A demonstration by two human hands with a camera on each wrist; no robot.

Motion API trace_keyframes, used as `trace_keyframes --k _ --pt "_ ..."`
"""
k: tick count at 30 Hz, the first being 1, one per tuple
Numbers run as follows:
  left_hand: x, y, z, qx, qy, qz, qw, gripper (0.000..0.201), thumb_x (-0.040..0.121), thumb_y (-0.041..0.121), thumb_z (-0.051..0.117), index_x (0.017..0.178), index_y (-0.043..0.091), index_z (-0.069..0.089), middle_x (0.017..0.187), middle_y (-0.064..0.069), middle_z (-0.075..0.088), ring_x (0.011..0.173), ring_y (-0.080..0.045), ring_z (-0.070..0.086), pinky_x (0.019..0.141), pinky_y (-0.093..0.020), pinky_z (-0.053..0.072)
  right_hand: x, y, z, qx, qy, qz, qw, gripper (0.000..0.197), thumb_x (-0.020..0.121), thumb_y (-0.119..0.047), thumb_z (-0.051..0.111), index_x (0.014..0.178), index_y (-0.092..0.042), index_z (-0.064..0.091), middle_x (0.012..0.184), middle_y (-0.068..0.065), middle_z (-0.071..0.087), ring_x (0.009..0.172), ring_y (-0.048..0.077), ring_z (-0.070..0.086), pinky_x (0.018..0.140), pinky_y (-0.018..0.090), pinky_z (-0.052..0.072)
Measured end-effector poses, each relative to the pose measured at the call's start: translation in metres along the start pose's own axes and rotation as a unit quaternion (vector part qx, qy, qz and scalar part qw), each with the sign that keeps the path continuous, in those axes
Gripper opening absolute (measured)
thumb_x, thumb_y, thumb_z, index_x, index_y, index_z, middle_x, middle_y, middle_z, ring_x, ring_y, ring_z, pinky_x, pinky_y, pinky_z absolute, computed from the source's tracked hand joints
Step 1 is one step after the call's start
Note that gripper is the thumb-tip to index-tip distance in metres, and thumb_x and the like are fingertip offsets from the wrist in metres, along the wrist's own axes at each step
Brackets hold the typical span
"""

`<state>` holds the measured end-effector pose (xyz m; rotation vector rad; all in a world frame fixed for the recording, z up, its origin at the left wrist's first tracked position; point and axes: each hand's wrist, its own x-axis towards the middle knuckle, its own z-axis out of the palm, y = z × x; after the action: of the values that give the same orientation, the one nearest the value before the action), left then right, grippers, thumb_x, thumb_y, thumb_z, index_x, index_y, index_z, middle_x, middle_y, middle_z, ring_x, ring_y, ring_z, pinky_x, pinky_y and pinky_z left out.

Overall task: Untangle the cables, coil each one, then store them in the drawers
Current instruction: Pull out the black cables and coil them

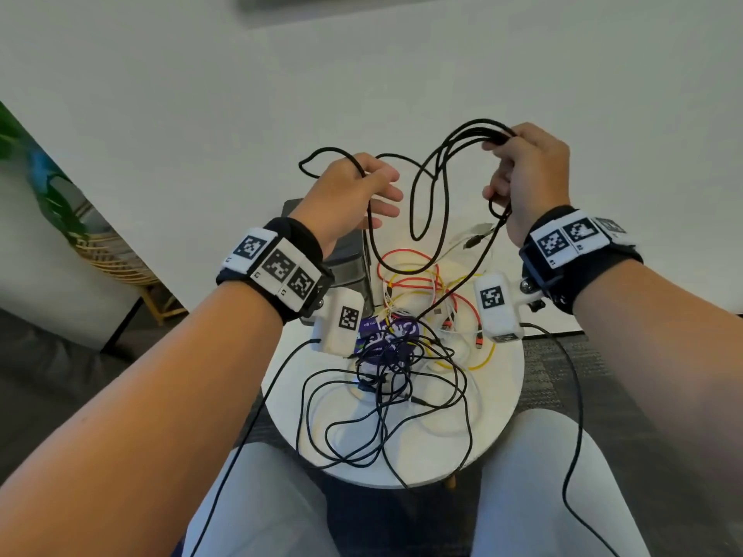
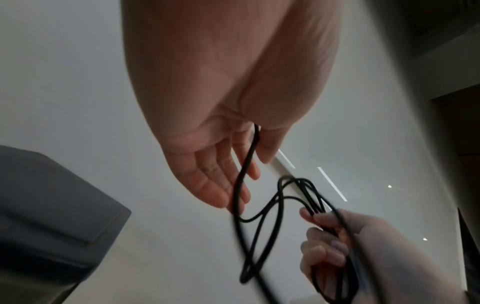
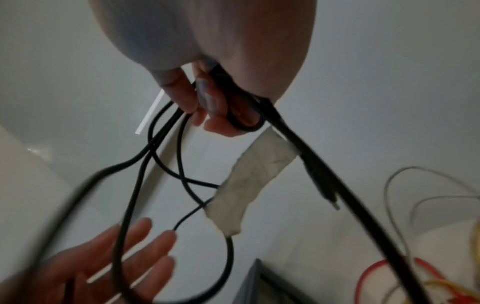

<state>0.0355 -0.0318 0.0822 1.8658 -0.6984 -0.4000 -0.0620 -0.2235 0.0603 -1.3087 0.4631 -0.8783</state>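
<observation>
Right hand [image 1: 526, 174] is clenching the gathered loops of the thin floppy black cable [image 1: 426, 186] above the round white tabletop [image 1: 502, 396], left hand [image 1: 354, 186] is lying released with one strand draped over it, so I'd be pinching where the loops bunch or they'll probably be slipping apart.

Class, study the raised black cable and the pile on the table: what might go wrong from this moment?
1. The left hand has its fingers nearly straight, with the black cable only draped across it, so the strand may slip off.
2. The cable's lower run drops into the tangle on the round table; lifting further could drag the red cable along.
3. The loops gathered in the right hand look uneven and may spring apart.
</observation>
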Motion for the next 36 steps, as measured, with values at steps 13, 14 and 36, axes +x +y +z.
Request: trace_keyframes --k 13,14,36 --pt "0.019 0.013 0.010 -0.029 0.048 0.021 0.998 0.019 0.104 0.022 0.056 0.115 0.006 0.058 0.077 -0.011 0.069 0.055 -0.017 0.066 0.054 -0.024 0.054 0.020 -0.025 0.007 0.187 0.071 0.003 0.980 0.024 0.089 0.001 0.038 0.089 -0.006 0.061 0.056 -0.001 0.025 0.051 0.019 0.017 0.051 0.027 0.033" --pt "0.020 0.014 0.012 -0.050 0.049 0.020 0.997 0.019 0.105 0.022 0.054 0.115 0.007 0.058 0.078 -0.013 0.069 0.059 -0.020 0.068 0.058 -0.026 0.056 0.020 -0.022 0.006 0.188 0.080 0.000 0.979 0.024 0.089 0.001 0.038 0.089 -0.005 0.060 0.056 -0.001 0.026 0.051 0.019 0.018 0.051 0.027 0.034" --pt "0.015 -0.133 0.067 0.364 -0.200 -0.066 0.907 0.062 0.105 0.027 0.045 0.160 0.013 0.021 0.149 -0.019 0.040 0.135 -0.036 0.044 0.108 -0.037 0.038 -0.029 0.145 -0.041 -0.526 -0.064 0.062 0.846 0.071 0.088 -0.009 0.053 0.153 -0.026 0.031 0.154 0.008 0.025 0.141 0.036 0.023 0.113 0.048 0.029"
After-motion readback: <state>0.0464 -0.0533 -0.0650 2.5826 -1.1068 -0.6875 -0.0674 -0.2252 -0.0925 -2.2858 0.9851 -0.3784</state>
